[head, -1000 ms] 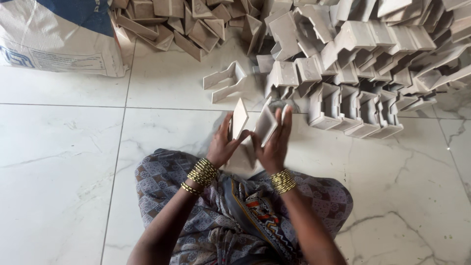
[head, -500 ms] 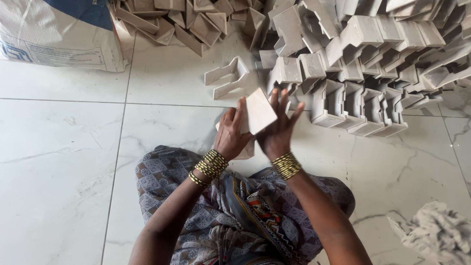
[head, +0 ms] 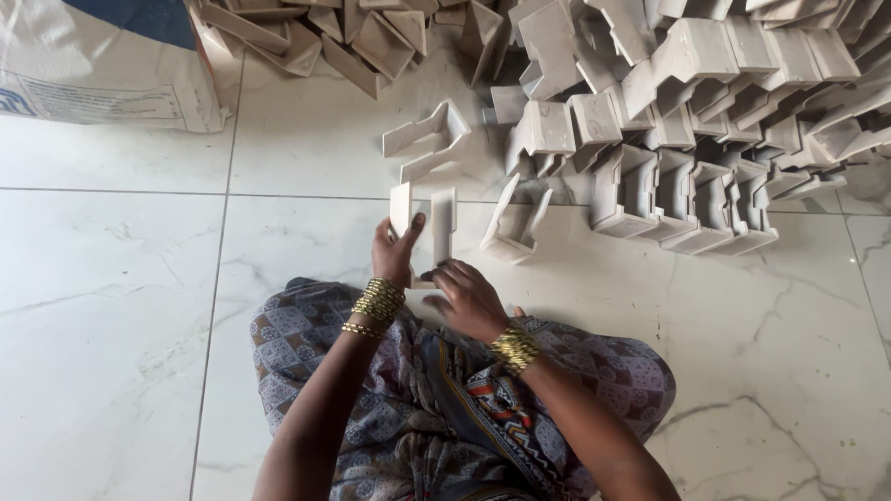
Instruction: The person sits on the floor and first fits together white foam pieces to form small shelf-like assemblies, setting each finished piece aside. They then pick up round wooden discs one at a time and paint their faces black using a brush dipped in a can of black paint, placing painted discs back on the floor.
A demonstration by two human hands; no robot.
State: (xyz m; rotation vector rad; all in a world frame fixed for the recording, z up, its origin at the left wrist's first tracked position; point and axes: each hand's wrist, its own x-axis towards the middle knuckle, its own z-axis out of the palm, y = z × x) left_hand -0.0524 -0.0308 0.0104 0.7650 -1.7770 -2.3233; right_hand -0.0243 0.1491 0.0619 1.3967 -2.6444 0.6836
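The cardboard piece [head: 422, 232], pale and folded into a U with two upright walls, stands on the floor [head: 121, 306] just in front of my knees, in the one view I have, from the head. My left hand [head: 394, 252] grips its left wall, thumb up along the inner face and fingers wrapped behind. My right hand [head: 469, 299] is at the base of the piece, fingers [head: 444, 275] curled and pressing on its lower edge near the right wall. Just beside it, to the right, a similar folded piece [head: 512, 225] lies tilted. Beyond that, a big heap of folded pieces [head: 705, 102] fills the upper right. A white sack [head: 102, 65] sits at upper left.
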